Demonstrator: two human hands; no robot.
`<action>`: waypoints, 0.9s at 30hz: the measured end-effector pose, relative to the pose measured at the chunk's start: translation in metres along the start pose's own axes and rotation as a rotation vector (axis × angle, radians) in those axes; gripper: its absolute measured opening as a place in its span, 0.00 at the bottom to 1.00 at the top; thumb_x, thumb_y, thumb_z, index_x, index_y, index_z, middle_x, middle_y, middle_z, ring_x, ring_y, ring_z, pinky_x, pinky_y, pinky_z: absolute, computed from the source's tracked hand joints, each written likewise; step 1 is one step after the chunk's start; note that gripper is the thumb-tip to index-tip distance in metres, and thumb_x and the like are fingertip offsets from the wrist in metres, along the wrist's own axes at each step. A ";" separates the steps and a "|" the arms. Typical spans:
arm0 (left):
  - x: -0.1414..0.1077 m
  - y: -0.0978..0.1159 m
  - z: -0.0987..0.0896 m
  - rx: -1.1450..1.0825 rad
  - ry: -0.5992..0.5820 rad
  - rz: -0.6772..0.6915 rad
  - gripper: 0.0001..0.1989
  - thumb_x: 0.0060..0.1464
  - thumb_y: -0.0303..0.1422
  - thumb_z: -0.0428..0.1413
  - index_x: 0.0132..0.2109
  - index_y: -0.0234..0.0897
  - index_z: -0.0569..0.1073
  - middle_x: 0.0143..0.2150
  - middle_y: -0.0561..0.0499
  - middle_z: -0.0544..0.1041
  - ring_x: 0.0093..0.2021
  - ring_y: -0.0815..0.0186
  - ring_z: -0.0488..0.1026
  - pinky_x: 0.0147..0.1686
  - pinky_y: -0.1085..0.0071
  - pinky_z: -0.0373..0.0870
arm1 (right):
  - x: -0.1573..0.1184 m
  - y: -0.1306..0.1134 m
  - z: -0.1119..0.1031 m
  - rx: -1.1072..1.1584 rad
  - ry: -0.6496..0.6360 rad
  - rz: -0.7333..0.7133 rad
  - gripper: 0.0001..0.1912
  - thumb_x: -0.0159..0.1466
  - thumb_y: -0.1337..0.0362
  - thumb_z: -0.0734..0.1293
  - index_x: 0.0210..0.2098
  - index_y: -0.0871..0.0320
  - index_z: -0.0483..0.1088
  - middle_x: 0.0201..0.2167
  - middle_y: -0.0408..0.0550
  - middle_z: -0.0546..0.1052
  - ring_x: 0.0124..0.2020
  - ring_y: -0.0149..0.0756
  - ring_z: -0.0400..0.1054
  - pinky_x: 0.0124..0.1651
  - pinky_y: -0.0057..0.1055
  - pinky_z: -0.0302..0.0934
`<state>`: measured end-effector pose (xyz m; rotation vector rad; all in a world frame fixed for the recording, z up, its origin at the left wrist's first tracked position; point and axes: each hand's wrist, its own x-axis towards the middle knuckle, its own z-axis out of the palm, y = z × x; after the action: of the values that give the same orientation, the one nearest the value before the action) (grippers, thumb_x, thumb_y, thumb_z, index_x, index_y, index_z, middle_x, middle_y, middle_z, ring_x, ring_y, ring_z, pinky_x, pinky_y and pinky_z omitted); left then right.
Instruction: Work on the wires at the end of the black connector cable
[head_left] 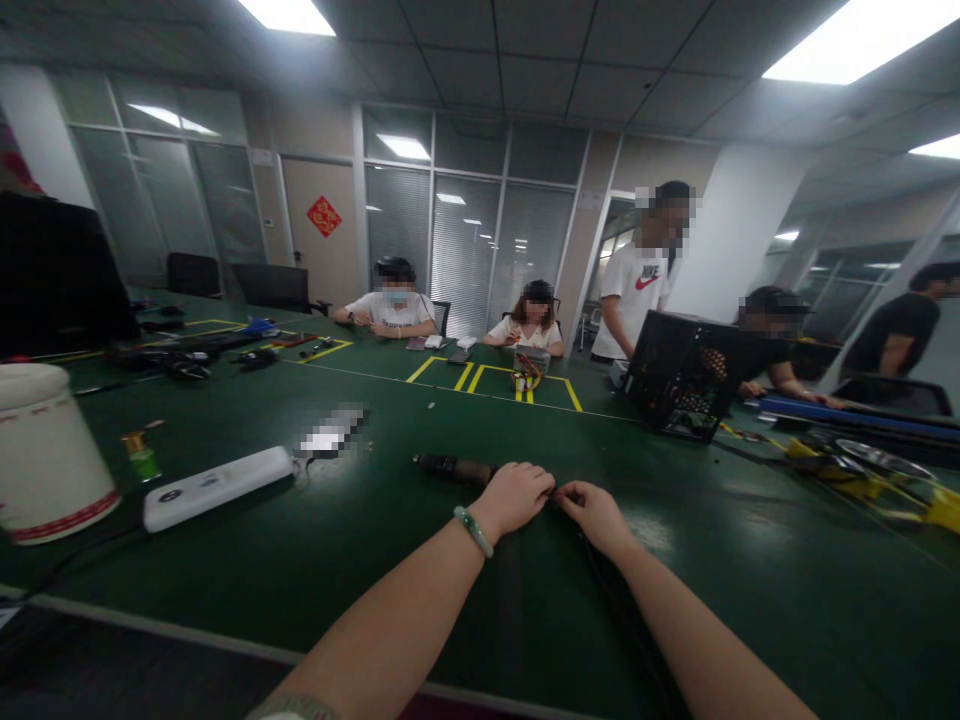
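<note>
A dark electric screwdriver (454, 468) with a narrow tip lies across the green table, its tip pointing left. Over its rear end, my left hand (517, 497) is closed, a green bangle round the wrist. My right hand (596, 515) pinches close to the same end, fingertips almost meeting those of the left. From there a black cable (611, 590) runs down toward the table's near edge beside my right forearm. The exact joint between cable and screwdriver is hidden by my fingers.
On the left stand a white tub (49, 460), a small green bottle (141, 457) and a long white power strip (217, 488). A black computer case (681, 375) is at the right, near yellow tape rolls (862, 475). Several people work around the table (360, 590).
</note>
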<state>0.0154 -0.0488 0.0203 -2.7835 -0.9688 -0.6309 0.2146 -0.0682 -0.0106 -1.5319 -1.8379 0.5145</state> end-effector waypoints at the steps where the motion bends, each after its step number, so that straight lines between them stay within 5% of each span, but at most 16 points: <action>1: 0.000 0.000 0.000 0.003 -0.001 0.001 0.04 0.62 0.31 0.52 0.43 0.39 0.70 0.43 0.49 0.74 0.45 0.62 0.70 0.44 0.67 0.64 | 0.000 0.000 0.000 0.001 -0.004 0.000 0.12 0.59 0.58 0.65 0.35 0.57 0.77 0.32 0.46 0.79 0.32 0.38 0.72 0.35 0.30 0.62; 27: 0.000 -0.001 0.001 -0.012 0.004 -0.004 0.04 0.61 0.32 0.53 0.42 0.39 0.70 0.42 0.50 0.74 0.45 0.62 0.70 0.45 0.66 0.63 | 0.002 0.005 0.000 0.050 -0.055 -0.001 0.14 0.61 0.55 0.64 0.36 0.58 0.76 0.31 0.45 0.79 0.33 0.38 0.72 0.36 0.30 0.61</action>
<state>0.0150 -0.0474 0.0191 -2.7902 -0.9727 -0.6450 0.2180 -0.0649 -0.0130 -1.4976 -1.8536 0.6032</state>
